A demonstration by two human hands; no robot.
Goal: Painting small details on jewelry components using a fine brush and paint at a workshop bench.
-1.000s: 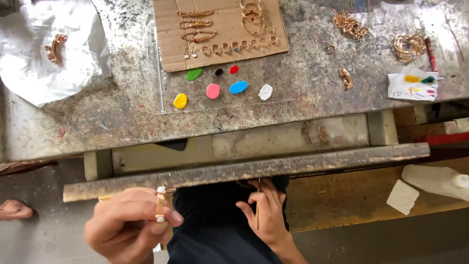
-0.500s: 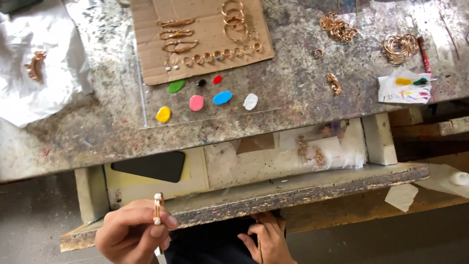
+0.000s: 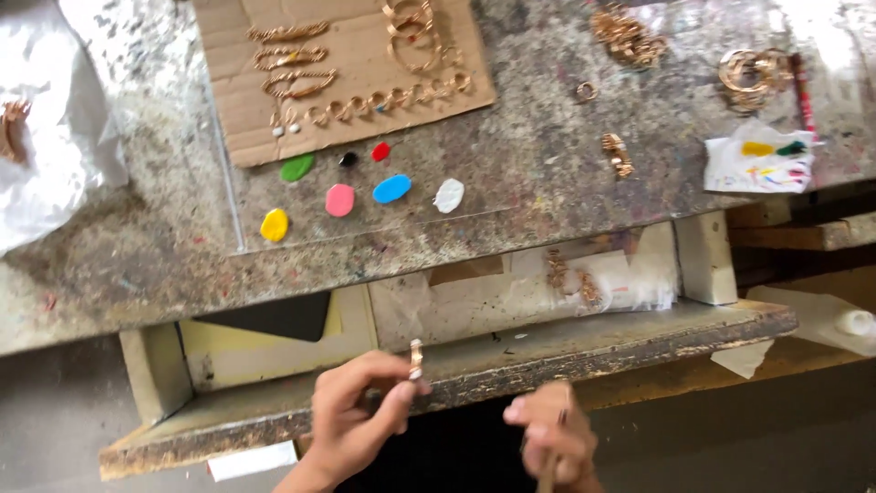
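Note:
My left hand (image 3: 358, 415) pinches a small gold ornament (image 3: 416, 357) upright between thumb and fingers, just in front of the open drawer's front edge (image 3: 474, 374). My right hand (image 3: 552, 438) is blurred at the bottom and is closed round a thin stick-like tool (image 3: 547, 475), probably a brush. On the workbench above lie blobs of paint: yellow (image 3: 274, 225), pink (image 3: 339, 200), blue (image 3: 391, 189), white (image 3: 448, 194), green (image 3: 297, 167), black and red. A cardboard sheet (image 3: 237, 110) carries several gold jewellery pieces (image 3: 365, 110).
A stained workbench (image 3: 547, 183) fills the upper frame. White crumpled plastic (image 3: 55, 164) lies at the left. Loose gold ornaments (image 3: 625, 32) and bangles (image 3: 750, 71) sit at the right, beside a paint-smeared paper scrap (image 3: 757, 166). More gold pieces (image 3: 570, 274) lie inside the drawer.
The view has tilted down and the drawer now stands further open, showing its inside. My left hand has moved right with the ornament. My right hand has risen and blurred.

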